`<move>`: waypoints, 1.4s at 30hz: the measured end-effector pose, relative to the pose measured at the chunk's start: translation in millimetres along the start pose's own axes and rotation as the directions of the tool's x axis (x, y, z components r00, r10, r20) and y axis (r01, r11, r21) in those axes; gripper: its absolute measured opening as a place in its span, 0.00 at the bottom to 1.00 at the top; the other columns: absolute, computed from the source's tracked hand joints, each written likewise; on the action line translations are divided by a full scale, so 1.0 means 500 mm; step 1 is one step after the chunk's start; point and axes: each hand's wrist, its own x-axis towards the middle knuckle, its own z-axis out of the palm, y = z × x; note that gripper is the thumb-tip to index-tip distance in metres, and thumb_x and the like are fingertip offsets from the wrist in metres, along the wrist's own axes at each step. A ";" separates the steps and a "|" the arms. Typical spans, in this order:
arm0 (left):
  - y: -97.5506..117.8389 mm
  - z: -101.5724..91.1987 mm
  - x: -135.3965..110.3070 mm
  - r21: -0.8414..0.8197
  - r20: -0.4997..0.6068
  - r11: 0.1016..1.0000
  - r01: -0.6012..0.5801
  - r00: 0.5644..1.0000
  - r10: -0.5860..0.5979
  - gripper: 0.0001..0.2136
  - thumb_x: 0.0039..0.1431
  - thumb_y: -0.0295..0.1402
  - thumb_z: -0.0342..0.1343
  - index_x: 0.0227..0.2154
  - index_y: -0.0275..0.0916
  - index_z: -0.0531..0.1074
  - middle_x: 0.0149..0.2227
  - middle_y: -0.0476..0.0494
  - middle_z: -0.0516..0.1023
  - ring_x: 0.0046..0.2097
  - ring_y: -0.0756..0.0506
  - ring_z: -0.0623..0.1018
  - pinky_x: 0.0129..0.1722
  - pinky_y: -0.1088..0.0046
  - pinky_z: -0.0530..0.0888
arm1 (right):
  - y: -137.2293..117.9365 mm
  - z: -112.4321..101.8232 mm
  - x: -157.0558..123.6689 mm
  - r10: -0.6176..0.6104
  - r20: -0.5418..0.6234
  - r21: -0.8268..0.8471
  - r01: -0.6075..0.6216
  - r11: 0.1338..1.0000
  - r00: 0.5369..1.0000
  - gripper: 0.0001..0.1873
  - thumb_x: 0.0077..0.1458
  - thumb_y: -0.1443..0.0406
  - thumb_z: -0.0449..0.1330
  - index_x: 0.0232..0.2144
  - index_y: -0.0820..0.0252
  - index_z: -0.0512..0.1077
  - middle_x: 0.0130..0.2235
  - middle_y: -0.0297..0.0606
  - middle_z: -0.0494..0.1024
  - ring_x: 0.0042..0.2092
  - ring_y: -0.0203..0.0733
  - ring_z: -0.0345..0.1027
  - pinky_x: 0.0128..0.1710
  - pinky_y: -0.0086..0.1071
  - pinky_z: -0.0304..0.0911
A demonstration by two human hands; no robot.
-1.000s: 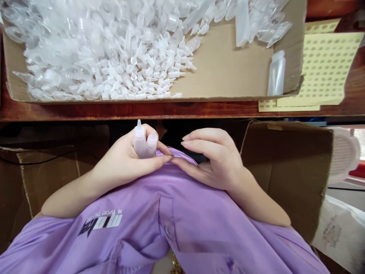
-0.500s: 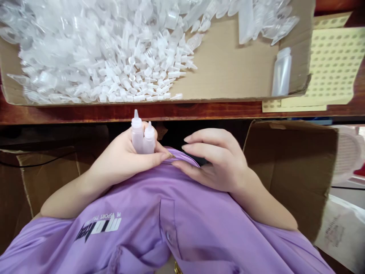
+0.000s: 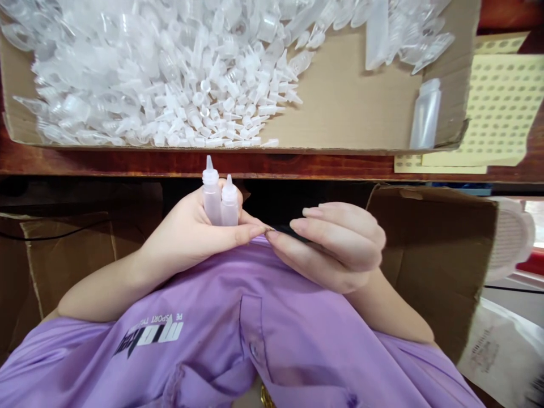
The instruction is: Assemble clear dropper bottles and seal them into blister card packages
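Note:
My left hand (image 3: 191,229) is closed round two small translucent squeeze bottles held upright side by side. The left bottle (image 3: 211,198) stands a little higher and has a narrow pointed nozzle. A similar nozzle tops the right bottle (image 3: 229,207). The thumb and a finger of this hand meet at a tiny dark speck too small to name. My right hand (image 3: 335,243) reaches in from the right, one digit stretched out to those fingertips. Its other fingers are bent and stand apart from that digit, with nothing visible between them.
A shallow cardboard tray (image 3: 340,113) on the red-brown table (image 3: 170,163) bears a heap of clear nozzles and caps (image 3: 170,85). An empty bottle (image 3: 426,115) stands at its right. Yellow sticker sheets (image 3: 504,107) lie beside it. An open cardboard box (image 3: 442,255) is below right.
My right hand has turned and its upper fingers have curled back, while one digit has come to touch my left fingertips. My left hand still holds both bottles. The view has shifted slightly.

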 end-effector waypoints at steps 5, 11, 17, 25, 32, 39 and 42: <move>-0.001 0.002 0.001 0.025 -0.007 0.999 -0.040 0.999 0.040 0.12 0.46 0.30 0.72 0.25 0.40 0.72 0.33 0.47 0.86 0.35 0.44 0.81 0.39 0.69 0.74 | 0.005 -0.007 0.003 -0.014 0.038 0.019 0.013 1.000 0.999 0.08 0.50 0.70 0.69 0.26 0.51 0.77 0.37 0.35 0.75 0.38 0.37 0.70 0.38 0.30 0.77; 0.001 0.007 -0.005 -0.012 -0.016 1.000 -0.027 1.000 0.027 0.13 0.47 0.31 0.72 0.26 0.40 0.70 0.32 0.49 0.85 0.35 0.46 0.82 0.37 0.71 0.75 | 0.005 -0.007 -0.005 0.018 0.065 0.050 -0.022 0.999 0.998 0.09 0.49 0.68 0.71 0.29 0.48 0.76 0.38 0.31 0.77 0.38 0.38 0.72 0.35 0.33 0.77; -0.004 0.010 -0.002 -0.012 0.021 0.998 -0.058 0.998 0.058 0.12 0.53 0.36 0.69 0.27 0.41 0.70 0.21 0.55 0.78 0.27 0.50 0.79 0.38 0.71 0.77 | -0.007 0.003 -0.014 0.222 0.070 0.100 -0.228 0.968 0.973 0.06 0.54 0.66 0.67 0.32 0.53 0.73 0.35 0.33 0.76 0.34 0.37 0.72 0.36 0.33 0.77; -0.017 0.004 0.005 -0.170 0.156 0.985 0.007 0.988 0.020 0.08 0.58 0.38 0.66 0.32 0.41 0.73 0.23 0.51 0.80 0.36 0.44 0.84 0.48 0.66 0.78 | -0.023 -0.010 -0.016 0.501 0.130 0.264 -0.517 0.814 0.855 0.03 0.60 0.67 0.60 0.34 0.53 0.70 0.38 0.39 0.72 0.41 0.43 0.72 0.38 0.38 0.73; 0.000 0.036 0.003 -0.345 0.092 0.938 0.018 0.996 0.015 0.10 0.61 0.40 0.63 0.37 0.40 0.73 0.44 0.43 0.84 0.38 0.44 0.85 0.37 0.72 0.79 | -0.038 -0.020 -0.012 0.663 0.234 0.436 -0.686 0.582 0.711 0.01 0.64 0.63 0.58 0.37 0.52 0.70 0.41 0.37 0.74 0.44 0.44 0.72 0.45 0.42 0.73; 0.016 0.074 0.014 -0.540 0.047 0.841 0.025 0.999 0.000 0.12 0.67 0.41 0.55 0.31 0.40 0.70 0.45 0.45 0.83 0.50 0.43 0.82 0.40 0.74 0.80 | -0.053 -0.011 0.033 0.562 0.126 0.292 -0.572 0.766 0.817 0.02 0.61 0.65 0.60 0.36 0.52 0.69 0.43 0.39 0.73 0.45 0.44 0.74 0.46 0.42 0.75; 0.017 0.080 0.017 -0.563 0.033 0.826 0.029 0.999 -0.013 0.14 0.67 0.42 0.54 0.30 0.39 0.70 0.41 0.44 0.84 0.47 0.44 0.83 0.39 0.76 0.80 | -0.052 -0.001 0.040 0.532 0.095 0.305 -0.534 0.789 0.841 0.04 0.60 0.66 0.61 0.37 0.51 0.69 0.43 0.38 0.75 0.44 0.45 0.74 0.45 0.43 0.75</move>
